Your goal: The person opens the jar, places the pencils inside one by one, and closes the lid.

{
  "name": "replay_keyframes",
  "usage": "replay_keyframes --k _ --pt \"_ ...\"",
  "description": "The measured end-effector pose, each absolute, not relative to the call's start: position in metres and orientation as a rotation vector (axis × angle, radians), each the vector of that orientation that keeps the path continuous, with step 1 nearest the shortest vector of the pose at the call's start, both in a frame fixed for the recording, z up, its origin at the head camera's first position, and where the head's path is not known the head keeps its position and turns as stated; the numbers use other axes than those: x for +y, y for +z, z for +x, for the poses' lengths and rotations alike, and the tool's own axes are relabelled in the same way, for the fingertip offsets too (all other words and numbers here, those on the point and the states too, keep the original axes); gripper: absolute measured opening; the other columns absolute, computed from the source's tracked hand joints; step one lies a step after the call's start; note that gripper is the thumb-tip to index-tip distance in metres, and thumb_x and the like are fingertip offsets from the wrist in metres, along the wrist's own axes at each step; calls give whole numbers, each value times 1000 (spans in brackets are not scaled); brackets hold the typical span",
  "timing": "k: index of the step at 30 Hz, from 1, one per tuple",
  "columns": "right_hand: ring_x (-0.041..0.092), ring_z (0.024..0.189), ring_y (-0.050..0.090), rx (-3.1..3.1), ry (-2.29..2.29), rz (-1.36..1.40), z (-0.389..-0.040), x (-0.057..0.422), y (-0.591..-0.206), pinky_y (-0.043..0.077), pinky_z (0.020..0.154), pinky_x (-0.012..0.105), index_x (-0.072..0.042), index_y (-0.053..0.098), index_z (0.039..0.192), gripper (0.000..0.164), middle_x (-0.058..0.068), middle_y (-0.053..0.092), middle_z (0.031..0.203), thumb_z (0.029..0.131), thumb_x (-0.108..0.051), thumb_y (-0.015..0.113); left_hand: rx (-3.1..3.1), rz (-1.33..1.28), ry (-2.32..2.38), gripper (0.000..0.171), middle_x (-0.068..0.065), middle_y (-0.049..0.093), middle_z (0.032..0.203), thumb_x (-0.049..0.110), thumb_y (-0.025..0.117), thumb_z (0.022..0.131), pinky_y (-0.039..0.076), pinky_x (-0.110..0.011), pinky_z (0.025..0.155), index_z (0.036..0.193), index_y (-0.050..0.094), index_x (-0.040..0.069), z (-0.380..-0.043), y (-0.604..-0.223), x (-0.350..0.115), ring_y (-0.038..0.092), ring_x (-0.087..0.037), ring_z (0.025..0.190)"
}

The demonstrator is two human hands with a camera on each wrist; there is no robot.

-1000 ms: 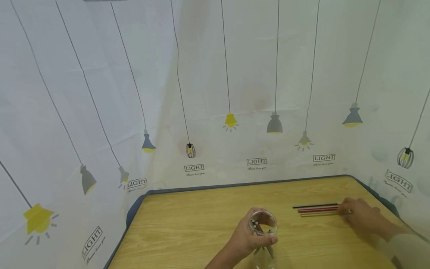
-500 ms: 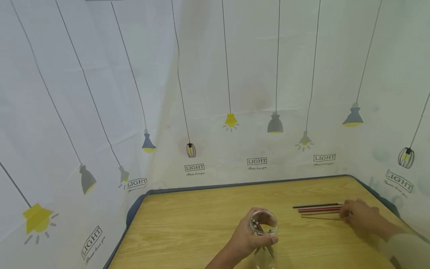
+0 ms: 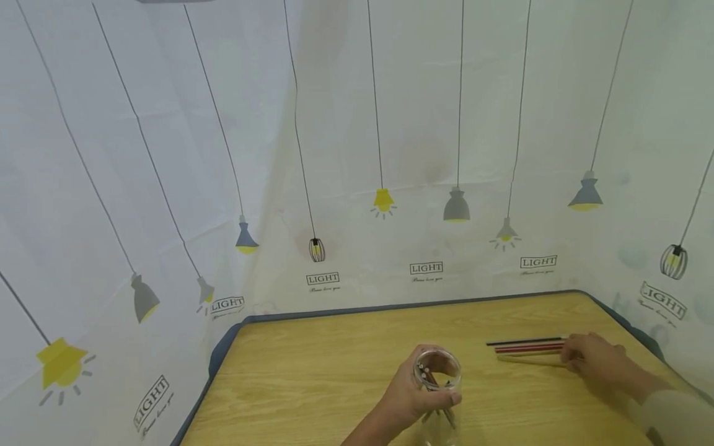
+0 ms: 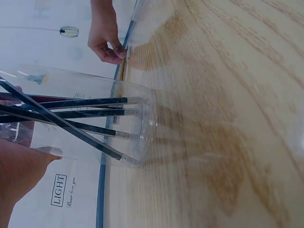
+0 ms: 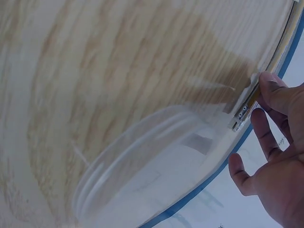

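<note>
My left hand [image 3: 409, 396] grips a clear jar [image 3: 437, 406], its mouth facing up in the head view. Inside lean several dark pencils [image 4: 95, 102], with their silver-banded ends at the jar's base. Over at the right, my right hand [image 3: 599, 359] pinches the near end of a yellow pencil [image 3: 524, 359] between thumb and fingertip. Red pencils [image 3: 527, 349] and a black pencil [image 3: 521, 341] lie just behind it on the table. In the right wrist view, silver pencil ends [image 5: 241, 114] show beside the fingers of my right hand [image 5: 280, 137].
The wood-grain table [image 3: 312, 359] has a dark blue edge [image 3: 390, 306]. White sheeting [image 3: 346, 155] printed with lamps surrounds its back and sides. A clear, ridged, curved shape [image 5: 118, 156] crosses the right wrist view; I cannot tell what it is.
The yellow pencil has swung at an angle away from the red ones, its right end coming nearer to me with my right hand. The left hand and jar stay put.
</note>
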State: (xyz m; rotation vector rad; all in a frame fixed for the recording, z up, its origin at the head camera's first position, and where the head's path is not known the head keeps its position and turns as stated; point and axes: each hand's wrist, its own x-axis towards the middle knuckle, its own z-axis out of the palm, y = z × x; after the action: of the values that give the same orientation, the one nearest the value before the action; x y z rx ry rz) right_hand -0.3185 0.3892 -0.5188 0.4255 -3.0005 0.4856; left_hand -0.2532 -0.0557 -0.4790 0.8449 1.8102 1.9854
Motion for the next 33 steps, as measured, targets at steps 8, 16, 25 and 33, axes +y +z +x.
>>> replay_keyframes --k 8,16,25,33 --pt "5 83 67 -2926 619 552 -317 380 -512 59 78 33 -9 75 94 12 -5 73 93 91 0 83 1805 858 1985 58 11 68 130 12 83 94 60 -22 97 145 55 14 -253 -479 -56 67 -13 127" --pt "1 89 71 -2868 740 583 -311 366 -503 63 81 29 -12 75 103 10 -6 76 99 96 -6 81 1803 863 1981 58 11 68 130 13 83 94 60 -22 97 145 55 15 -254 -481 -56 66 -14 127" --pt "-3 97 70 -2767 950 617 -304 332 -479 63 84 27 -12 77 111 8 -1 79 108 104 -14 76 1798 863 1980 60 11 67 132 13 83 94 59 -22 97 146 53 16 -255 -480 -57 66 -14 128" --pt "-3 105 66 -2764 1115 559 -295 294 -454 59 82 26 -11 77 124 23 5 79 120 108 -26 73 1787 857 1997 61 11 67 131 12 84 93 59 -23 99 146 54 16 -254 -480 -56 66 -12 124"
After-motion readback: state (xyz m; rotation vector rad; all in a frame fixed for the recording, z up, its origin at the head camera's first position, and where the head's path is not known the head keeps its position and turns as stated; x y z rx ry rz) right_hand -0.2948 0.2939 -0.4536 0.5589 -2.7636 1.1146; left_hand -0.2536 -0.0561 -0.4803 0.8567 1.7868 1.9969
